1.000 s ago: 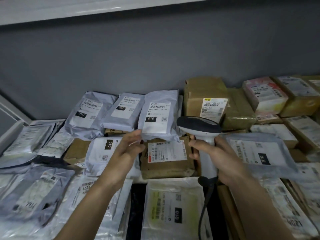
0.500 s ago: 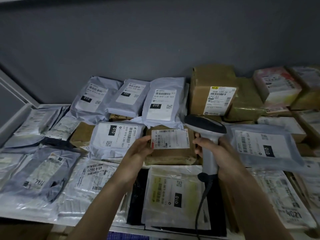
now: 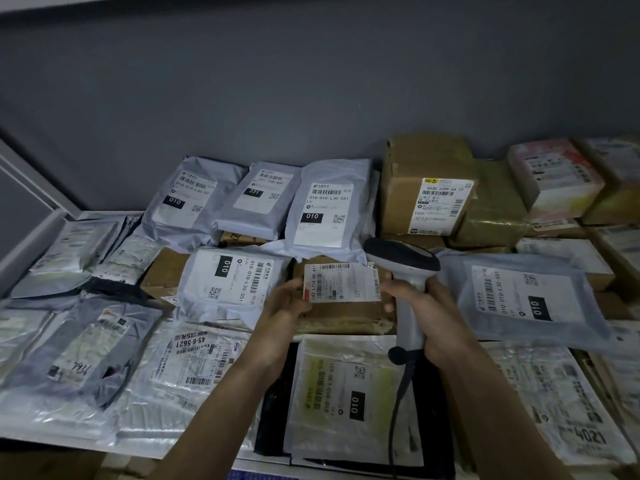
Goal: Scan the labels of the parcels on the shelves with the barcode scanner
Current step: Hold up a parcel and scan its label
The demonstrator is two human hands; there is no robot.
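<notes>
From where I sat watching the head view, both forearms reached up from the near edge toward the middle of the shelf [image 3: 52, 233]. The right hand [image 3: 429, 306] had its fingers wrapped round the grey handle of the barcode scanner [image 3: 403, 271], held upright with its dark head tipped toward the far left, its black cable hanging down to the near edge. The left hand [image 3: 285, 303] was turned palm-right, its fingers curled against the left edge of a brown cardboard parcel [image 3: 346, 313], just beside that parcel's white label [image 3: 341, 282]; I could not tell whether it truly pinched the box or only steadied it. The label lay between the two hands, just left of the scanner's head. Grey poly bags [image 3: 325, 206] marked 010 stood along the far side, and a taller taped box [image 3: 426, 185] sat to their right.
</notes>
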